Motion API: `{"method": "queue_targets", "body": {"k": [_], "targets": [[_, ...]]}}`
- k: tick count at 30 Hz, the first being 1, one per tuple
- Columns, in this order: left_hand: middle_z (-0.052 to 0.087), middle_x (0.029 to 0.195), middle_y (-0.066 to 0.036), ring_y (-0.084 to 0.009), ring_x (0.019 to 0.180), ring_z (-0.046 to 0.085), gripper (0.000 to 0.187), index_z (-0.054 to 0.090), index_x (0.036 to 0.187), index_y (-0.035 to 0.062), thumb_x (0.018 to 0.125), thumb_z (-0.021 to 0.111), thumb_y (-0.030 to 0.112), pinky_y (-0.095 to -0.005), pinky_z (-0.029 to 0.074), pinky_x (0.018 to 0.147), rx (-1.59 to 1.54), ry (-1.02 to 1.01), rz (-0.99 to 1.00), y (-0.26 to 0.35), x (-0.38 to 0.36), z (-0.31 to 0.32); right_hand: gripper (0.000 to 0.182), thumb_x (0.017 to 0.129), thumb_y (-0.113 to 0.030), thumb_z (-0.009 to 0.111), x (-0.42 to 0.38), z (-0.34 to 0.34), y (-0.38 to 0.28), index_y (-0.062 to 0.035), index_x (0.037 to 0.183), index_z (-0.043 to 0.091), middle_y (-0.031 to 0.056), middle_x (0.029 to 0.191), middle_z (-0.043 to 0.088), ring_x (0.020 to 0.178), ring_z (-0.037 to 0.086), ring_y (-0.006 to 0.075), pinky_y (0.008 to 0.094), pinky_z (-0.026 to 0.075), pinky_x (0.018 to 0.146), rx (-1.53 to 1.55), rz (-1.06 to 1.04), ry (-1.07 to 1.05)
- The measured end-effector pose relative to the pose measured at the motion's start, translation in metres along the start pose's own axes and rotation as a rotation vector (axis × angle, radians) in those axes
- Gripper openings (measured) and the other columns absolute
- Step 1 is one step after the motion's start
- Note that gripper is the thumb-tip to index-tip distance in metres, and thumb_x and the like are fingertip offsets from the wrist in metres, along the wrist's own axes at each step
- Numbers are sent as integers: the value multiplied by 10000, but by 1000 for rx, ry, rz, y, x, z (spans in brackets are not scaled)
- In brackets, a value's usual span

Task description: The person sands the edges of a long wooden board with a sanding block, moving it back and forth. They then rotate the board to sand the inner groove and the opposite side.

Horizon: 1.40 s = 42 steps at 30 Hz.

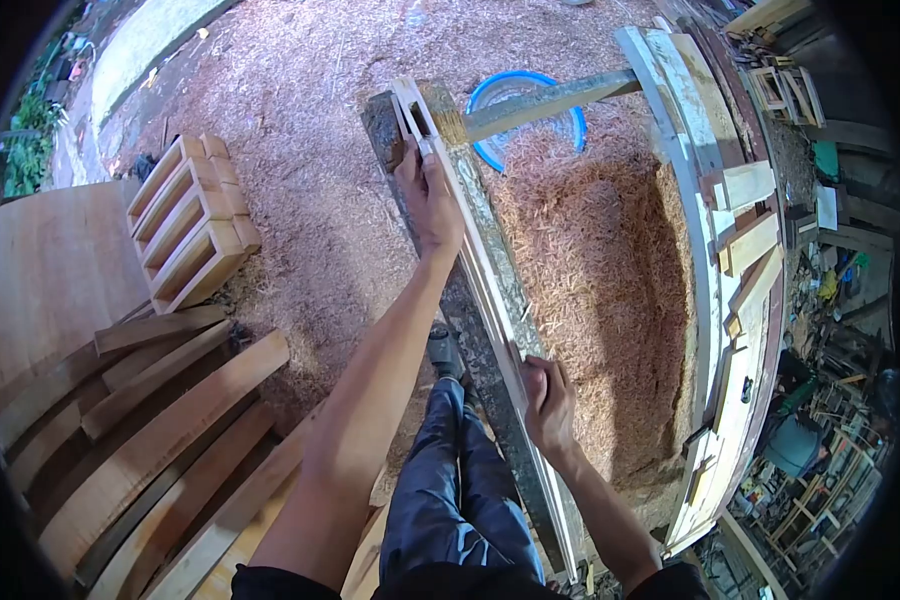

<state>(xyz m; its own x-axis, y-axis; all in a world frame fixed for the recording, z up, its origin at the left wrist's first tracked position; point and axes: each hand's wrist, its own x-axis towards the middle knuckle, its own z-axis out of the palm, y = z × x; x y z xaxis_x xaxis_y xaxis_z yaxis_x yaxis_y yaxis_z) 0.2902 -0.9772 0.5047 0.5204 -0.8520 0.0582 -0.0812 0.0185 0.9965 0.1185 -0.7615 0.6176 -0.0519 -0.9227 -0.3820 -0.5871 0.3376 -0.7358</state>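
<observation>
Both hands grip a long wooden strip [477, 262] on a narrow bench [485, 368].
The left hand [435, 205] has its fingers curled closed around the strip near its far end; the right hand [550, 405] pinches its edge nearer the body. Wood shavings [600, 240] lie right of the left fingers.

The narrow, weathered wooden bench [478, 355] supports a long pale wooden strip [482, 262], laid lengthwise. The strip's slotted end lies near the bench's far edge. Mottled wood is exposed along the right edge.
</observation>
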Motion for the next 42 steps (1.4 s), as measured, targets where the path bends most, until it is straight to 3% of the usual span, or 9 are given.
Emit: {"method": "queue_targets", "body": {"k": [6,8,11,15,18,26,32,36,42], "targets": [[411,1213,-164,-286,1165,430,540,380,1431,21,1024,403,375,-387,330,1022,-199,-38,-88,-35,4,3,305,986,-224,476,111,29,-71,52,997,604,283,979,595,870,595,451,483,494,789,-12,-133,120],[419,1229,-178,-299,1168,435,518,399,1413,13,1021,412,351,-397,331,1026,-77,-30,-43,-11,2,-1,353,993,-262,443,163,51,-73,59,1012,590,282,899,611,792,610,447,482,491,738,-18,-384,225],[423,1234,-186,-312,1161,443,489,430,1387,5,1019,423,326,-400,340,1022,-63,-62,27,-22,9,-4,345,996,-247,439,160,55,-62,63,1030,587,276,864,612,767,612,441,481,493,721,-34,-419,211],[419,1227,-167,-273,1144,462,485,419,1403,11,1023,430,313,-378,372,996,-173,2,-23,-24,7,4,286,983,-199,488,52,11,-27,48,1080,595,290,948,598,814,615,445,483,511,750,-41,-100,12],[411,1241,-153,-257,1152,460,489,403,1414,11,1026,435,307,-369,371,1003,-129,-4,24,-20,5,4,209,955,-123,519,-19,3,6,32,1073,595,246,955,600,851,621,386,472,507,745,-43,-55,90],[413,1252,-137,-236,1152,459,499,391,1423,12,1025,442,309,-359,366,1009,-185,-24,-97,-18,6,1,201,968,-102,498,12,9,-10,51,1056,593,230,914,612,782,632,369,433,513,723,-110,-119,114],[417,1270,-160,-270,1175,450,503,408,1424,30,1023,435,333,-386,359,1022,-146,-27,-21,-28,10,1,219,941,-128,552,3,15,-6,31,1087,589,210,916,594,865,597,365,461,495,754,-127,-104,129],[425,1301,-186,-318,1217,435,505,413,1416,22,1018,420,332,-406,332,1050,-105,-45,-80,-23,9,0,227,953,-154,534,49,25,-24,43,1039,609,241,920,621,806,608,382,469,506,750,-74,-154,149],[442,1300,-199,-328,1218,441,502,439,1386,5,1010,428,338,-404,329,1047,-69,-68,-47,-14,8,-4,341,971,-267,494,194,64,-94,53,917,599,330,802,600,755,601,497,532,493,678,52,-377,272]]}}
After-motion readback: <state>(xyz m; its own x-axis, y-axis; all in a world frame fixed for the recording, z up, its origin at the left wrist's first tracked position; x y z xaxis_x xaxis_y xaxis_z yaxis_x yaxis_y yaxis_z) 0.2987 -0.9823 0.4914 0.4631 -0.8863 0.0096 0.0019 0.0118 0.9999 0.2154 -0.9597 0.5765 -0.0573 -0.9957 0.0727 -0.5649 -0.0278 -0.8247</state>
